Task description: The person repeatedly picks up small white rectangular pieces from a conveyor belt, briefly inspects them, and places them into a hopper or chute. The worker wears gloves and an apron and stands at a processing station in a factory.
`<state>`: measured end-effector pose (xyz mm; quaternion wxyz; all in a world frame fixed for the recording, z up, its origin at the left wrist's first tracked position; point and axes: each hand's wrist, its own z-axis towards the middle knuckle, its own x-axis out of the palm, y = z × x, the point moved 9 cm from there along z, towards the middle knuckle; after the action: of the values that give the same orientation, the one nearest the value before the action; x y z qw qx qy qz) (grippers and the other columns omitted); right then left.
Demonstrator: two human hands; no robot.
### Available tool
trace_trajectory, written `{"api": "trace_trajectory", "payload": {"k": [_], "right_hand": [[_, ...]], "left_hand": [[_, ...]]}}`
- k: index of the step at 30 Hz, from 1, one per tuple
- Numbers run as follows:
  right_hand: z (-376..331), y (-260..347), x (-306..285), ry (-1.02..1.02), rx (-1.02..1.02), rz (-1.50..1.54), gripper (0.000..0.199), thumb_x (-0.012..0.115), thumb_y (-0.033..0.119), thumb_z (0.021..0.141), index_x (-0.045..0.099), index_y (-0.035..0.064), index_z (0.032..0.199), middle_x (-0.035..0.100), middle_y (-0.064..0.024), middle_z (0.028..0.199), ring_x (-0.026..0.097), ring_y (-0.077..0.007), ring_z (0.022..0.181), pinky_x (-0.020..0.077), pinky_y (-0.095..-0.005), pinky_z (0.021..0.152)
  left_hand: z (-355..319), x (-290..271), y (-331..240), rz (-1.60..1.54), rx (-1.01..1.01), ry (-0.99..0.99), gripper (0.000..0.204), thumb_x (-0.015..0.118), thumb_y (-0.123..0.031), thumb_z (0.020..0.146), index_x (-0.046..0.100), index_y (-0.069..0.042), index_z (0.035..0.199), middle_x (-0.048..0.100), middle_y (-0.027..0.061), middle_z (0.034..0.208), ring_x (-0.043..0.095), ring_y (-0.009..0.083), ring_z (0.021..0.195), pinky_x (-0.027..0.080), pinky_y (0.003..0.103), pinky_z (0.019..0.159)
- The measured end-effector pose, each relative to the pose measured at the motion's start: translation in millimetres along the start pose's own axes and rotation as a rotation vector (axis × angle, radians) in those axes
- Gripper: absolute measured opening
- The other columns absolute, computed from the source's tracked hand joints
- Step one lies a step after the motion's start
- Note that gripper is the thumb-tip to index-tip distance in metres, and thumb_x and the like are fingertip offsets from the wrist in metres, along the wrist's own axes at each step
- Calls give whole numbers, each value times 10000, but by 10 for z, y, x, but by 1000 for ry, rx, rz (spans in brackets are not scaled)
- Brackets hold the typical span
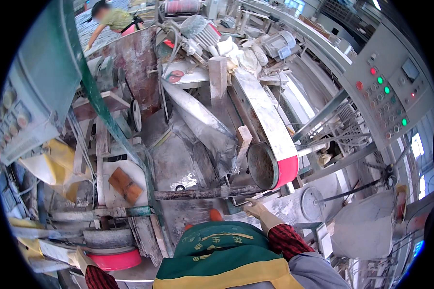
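My right hand (259, 212), in a pale glove, is at the lower middle, just below the red-edged belt end (287, 172). Its fingers are bent at a thin pale strip (263, 196); whether they grip the strip or something smaller is too small to tell. At the lower left, my left hand (82, 260) wears a similar glove. It reaches beside a red-rimmed roller (115, 260), near a white flat piece (56, 251). Its fingertips are not clear. A green and yellow apron (222, 260) covers my front.
A control panel (393, 86) with lit buttons stands right; a grey control box (38, 96) stands left. A dusty beam (207, 192) crosses before my orange shoes (215, 215). Motors (278, 44) and clutter lie ahead. Another person (115, 20) bends at the far left.
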<state>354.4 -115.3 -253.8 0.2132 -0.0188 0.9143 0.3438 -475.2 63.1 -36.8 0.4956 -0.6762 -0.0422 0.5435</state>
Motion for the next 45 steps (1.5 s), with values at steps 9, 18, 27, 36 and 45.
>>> {"api": "trace_trajectory", "payload": {"k": [9, 18, 27, 36, 45], "right_hand": [[103, -169, 254, 44, 33, -121, 616, 563, 199, 811, 434, 95, 1405, 679, -131, 862, 661, -197, 655, 544, -305, 620], [335, 831, 1008, 171, -291, 294, 533, 612, 134, 888, 456, 115, 1397, 680, -104, 898, 624, -142, 664, 536, -287, 600], [-839, 2576, 1131, 411, -132, 1195, 514, 584, 321, 947, 433, 133, 1401, 568, -87, 1247, 565, -172, 1074, 475, -346, 906], [-1159, 1342, -810, -289, -353, 1755, 414, 458, 161, 1004, 419, 80, 1408, 566, -85, 1275, 541, -208, 1154, 422, -298, 988], [-1638, 632, -1148, -516, -266, 1737, 521, 623, 160, 885, 423, 63, 1357, 581, -151, 1208, 550, -274, 1124, 459, -334, 932]], "left_hand": [[-172, 62, 399, -22, 44, 159, 638, 624, -231, 859, 339, 0, 1381, 371, 214, 1360, 448, 330, 1205, 375, 419, 1025], [-1043, 758, 137, -435, 20, 691, 706, 618, -248, 811, 346, -80, 1441, 432, 178, 1388, 449, 306, 1244, 382, 424, 1022], [-4587, 1918, -3512, 5, 1422, 1003, 758, 747, -83, 663, 426, 8, 1343, 433, 272, 1371, 400, 411, 1303, 353, 393, 1066], [-6009, 2484, -3548, -95, 733, 1844, 629, 647, -98, 856, 364, -16, 1411, 444, 184, 1373, 565, 254, 1133, 516, 333, 859], [-7207, 1917, -3667, 8, 1863, 1758, 503, 658, -87, 815, 521, -58, 1298, 671, 148, 1026, 671, 258, 919, 523, 344, 764]]}}
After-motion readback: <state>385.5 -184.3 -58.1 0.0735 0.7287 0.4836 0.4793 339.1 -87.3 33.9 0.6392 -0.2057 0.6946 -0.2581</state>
